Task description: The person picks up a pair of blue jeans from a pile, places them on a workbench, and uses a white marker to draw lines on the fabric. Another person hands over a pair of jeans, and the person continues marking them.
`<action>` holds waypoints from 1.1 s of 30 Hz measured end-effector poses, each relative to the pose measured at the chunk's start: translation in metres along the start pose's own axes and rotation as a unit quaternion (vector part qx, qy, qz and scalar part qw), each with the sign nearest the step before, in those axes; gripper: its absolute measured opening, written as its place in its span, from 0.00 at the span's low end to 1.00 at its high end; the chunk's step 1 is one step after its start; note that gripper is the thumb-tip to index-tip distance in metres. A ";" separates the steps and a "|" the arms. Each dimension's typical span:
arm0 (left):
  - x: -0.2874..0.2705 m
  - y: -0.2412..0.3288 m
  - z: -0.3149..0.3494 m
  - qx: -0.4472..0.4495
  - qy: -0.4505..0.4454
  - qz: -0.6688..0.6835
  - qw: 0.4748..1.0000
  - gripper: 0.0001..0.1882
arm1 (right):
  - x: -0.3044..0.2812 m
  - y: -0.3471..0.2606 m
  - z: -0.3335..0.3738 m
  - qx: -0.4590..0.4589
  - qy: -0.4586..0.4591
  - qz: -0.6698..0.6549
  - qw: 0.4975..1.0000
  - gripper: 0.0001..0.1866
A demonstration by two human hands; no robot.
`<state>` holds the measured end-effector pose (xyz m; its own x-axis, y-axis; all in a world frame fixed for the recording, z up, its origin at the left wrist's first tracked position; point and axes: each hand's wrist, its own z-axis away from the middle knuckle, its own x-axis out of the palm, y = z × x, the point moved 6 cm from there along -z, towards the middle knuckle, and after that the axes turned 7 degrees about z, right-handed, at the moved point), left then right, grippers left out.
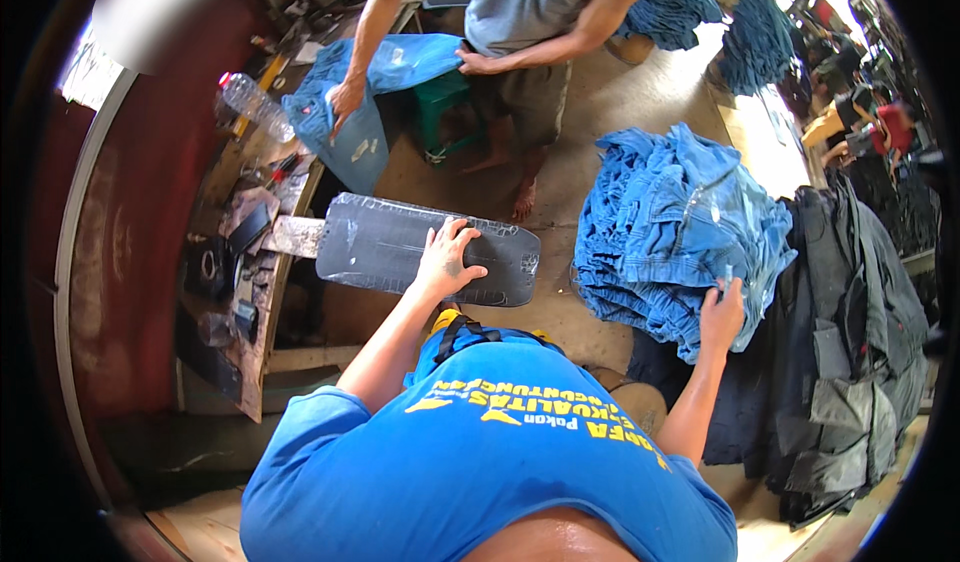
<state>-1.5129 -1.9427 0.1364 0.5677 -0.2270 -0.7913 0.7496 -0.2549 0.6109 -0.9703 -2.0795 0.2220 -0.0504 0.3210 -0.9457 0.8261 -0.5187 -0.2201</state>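
Note:
My left hand (pixel 450 259) lies with spread fingers on a black padded board (pixel 385 252), a long rounded slab that juts out from the workbench in front of me. To my right rises a tall pile of folded blue jeans (pixel 680 212). At the pile's near right edge, my right hand (pixel 722 314) has its fingers closed on a pair of jeans; the fingertips are partly hidden in the cloth. Across from me, another person's hands (pixel 348 102) handle a light blue pair of jeans (pixel 365 147) over the bench's far end.
Along the left runs a cluttered wooden workbench (pixel 262 347) with a clear plastic bottle (pixel 255 102) lying on it. A green stool (pixel 445 112) stands beside the other person. Dark garments (pixel 850 332) are heaped at far right. More denim piles (pixel 757 42) sit at the back.

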 end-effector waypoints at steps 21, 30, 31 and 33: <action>0.160 0.145 -0.050 -0.328 -0.196 0.747 0.544 0.28 | 0.063 -0.198 0.144 -0.164 -0.215 -0.093 0.958 0.23; 0.167 0.067 -0.101 -0.307 -0.008 0.680 0.666 0.14 | 0.110 -0.229 0.141 -0.205 -0.235 -0.134 0.940 0.26; 0.155 0.056 -0.095 -0.286 -0.008 0.700 0.654 0.14 | 0.105 -0.240 0.146 -0.219 -0.226 -0.166 0.934 0.25; 0.124 0.028 -0.071 -0.275 -0.004 0.674 0.686 0.15 | 0.106 -0.264 0.162 -0.228 -0.282 -0.206 0.909 0.27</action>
<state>-1.3972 -1.9111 0.0530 0.8706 0.0869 0.4843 -0.4386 0.5833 0.6837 -1.2849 -2.0371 0.1415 -0.5821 -0.1106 -0.8056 0.8119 -0.0235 -0.5834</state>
